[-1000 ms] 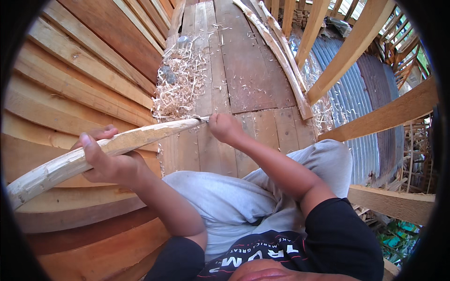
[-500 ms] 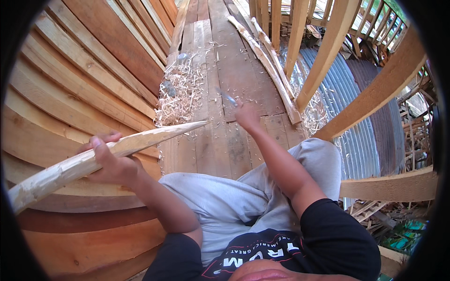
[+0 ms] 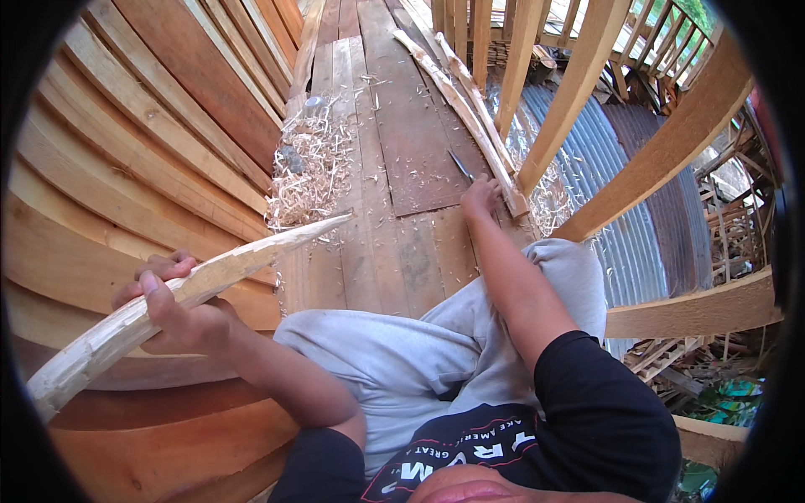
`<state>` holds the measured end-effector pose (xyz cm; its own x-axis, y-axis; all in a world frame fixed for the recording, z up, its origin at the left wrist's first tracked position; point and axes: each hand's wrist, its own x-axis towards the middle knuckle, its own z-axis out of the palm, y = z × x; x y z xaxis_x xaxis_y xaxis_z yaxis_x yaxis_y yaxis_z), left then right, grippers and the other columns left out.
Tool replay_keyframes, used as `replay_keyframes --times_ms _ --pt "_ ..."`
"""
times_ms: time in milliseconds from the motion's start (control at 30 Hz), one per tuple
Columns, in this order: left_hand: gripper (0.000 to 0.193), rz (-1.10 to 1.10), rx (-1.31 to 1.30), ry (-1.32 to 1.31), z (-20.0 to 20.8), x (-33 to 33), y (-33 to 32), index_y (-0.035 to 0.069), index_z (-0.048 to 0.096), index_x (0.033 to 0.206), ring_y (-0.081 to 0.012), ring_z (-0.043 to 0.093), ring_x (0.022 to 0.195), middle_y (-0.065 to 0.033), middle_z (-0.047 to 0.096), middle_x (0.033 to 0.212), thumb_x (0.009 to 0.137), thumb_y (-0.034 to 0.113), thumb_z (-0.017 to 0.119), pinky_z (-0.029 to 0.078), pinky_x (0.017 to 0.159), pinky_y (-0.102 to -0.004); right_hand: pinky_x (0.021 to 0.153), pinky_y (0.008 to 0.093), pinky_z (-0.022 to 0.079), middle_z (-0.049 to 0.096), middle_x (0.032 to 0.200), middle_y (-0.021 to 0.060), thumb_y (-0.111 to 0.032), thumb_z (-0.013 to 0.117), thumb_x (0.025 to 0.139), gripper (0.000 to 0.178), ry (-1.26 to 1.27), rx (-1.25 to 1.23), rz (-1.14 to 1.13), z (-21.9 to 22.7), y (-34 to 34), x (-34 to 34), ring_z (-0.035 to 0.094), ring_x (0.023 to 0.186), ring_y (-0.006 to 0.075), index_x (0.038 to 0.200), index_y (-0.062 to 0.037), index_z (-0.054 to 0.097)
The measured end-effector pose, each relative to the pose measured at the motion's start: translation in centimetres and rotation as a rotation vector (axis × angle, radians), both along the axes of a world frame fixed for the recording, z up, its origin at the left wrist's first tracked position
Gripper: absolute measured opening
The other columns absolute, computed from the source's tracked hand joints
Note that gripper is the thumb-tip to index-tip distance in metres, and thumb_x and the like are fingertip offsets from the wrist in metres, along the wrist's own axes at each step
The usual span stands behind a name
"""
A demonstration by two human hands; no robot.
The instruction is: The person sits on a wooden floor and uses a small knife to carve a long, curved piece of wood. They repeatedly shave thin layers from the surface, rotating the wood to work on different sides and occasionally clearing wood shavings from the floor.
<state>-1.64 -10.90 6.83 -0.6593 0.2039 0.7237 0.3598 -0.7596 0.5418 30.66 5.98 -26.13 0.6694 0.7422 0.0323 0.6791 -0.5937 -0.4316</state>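
Note:
A pale, peeled wooden pole (image 3: 214, 272) with a tapered, pointed end slants across the left side, its tip above the floorboards. My left hand (image 3: 172, 306) is wrapped round it from below, fingers on the far side and thumb on the near side. Low over the floor at the right, my right hand (image 3: 482, 198) is closed around a knife, its dark narrow blade (image 3: 459, 164) pointing away and to the left. The handle is hidden in the fingers. That hand is right beside the near end of two peeled poles (image 3: 470, 113) lying along the floor.
Curly wood shavings (image 3: 310, 172) are heaped along the plank wall (image 3: 151, 159) at left. Thin chips dot the floorboards (image 3: 415, 268). Wooden railing posts (image 3: 574, 92) stand at right, with corrugated metal sheets (image 3: 604, 184) beyond and below them. A horizontal rail (image 3: 696, 306) runs beside my knee.
My right hand has swung right with the knife, from mid-floor to beside the lying poles. The pole in my left hand has shifted slightly left, its grip unchanged. The view has shifted slightly.

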Motion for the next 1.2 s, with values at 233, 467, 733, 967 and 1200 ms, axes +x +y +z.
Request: replay_keyframes --times_ms 233,467,733,967,1200 --pt "0.019 -0.010 -0.075 0.007 -0.7 -2.3 0.9 0.002 0.048 0.088 -0.0211 0.051 0.060 -0.0095 0.050 0.057 0.076 0.012 0.058 0.048 0.061 -0.0364 0.104 0.0465 0.034 0.047 0.127 0.0214 -0.031 0.062 0.083 0.051 -0.226 0.147 0.608 -1.6 0.9 -3.6 0.044 0.121 0.0359 0.122 0.0004 0.051" --pt "0.019 -0.020 -0.136 0.056 -1.7 -3.0 2.5 0.005 0.045 0.085 -0.0158 0.045 0.052 -0.0091 0.048 0.055 0.074 0.012 0.059 0.044 0.054 -0.0320 0.115 0.0456 0.010 0.023 0.150 0.0254 -0.046 0.045 0.090 0.072 -0.184 0.097 0.430 -2.8 3.0 -5.4 0.017 0.142 0.0368 0.142 0.0007 0.032" --pt "0.019 -0.051 -0.188 -0.056 -2.2 -4.6 3.7 0.009 0.043 0.080 -0.0143 0.039 0.058 -0.0051 0.042 0.058 0.077 0.024 0.054 0.033 0.058 -0.0306 0.116 0.0481 0.000 0.015 0.154 0.0239 -0.050 0.030 0.094 0.072 -0.175 -0.088 0.245 -2.5 6.9 -15.7 0.009 0.144 0.0373 0.145 0.0008 0.029" --pt "0.019 -0.180 -0.197 -0.073 -2.5 -5.6 3.8 0.010 0.043 0.078 -0.0132 0.037 0.063 -0.0042 0.043 0.063 0.079 0.025 0.054 0.032 0.063 -0.0314 0.116 0.0461 0.012 0.024 0.152 0.0197 -0.046 0.037 0.095 0.063 0.285 0.393 0.797 -2.7 10.4 -18.2 0.014 0.142 0.0382 0.144 -0.0069 0.035" --pt "0.023 -0.182 -0.197 -0.069 -2.8 -6.1 3.6 0.010 0.041 0.079 -0.0151 0.037 0.064 -0.0060 0.042 0.064 0.080 0.030 0.053 0.031 0.064 -0.0321 0.112 0.0570 -0.009 0.007 0.156 0.0230 -0.051 0.033 0.094 0.068 -0.143 -0.076 0.043 -2.3 6.7 -12.5 -0.002 0.144 0.0397 0.148 -0.0108 0.025"
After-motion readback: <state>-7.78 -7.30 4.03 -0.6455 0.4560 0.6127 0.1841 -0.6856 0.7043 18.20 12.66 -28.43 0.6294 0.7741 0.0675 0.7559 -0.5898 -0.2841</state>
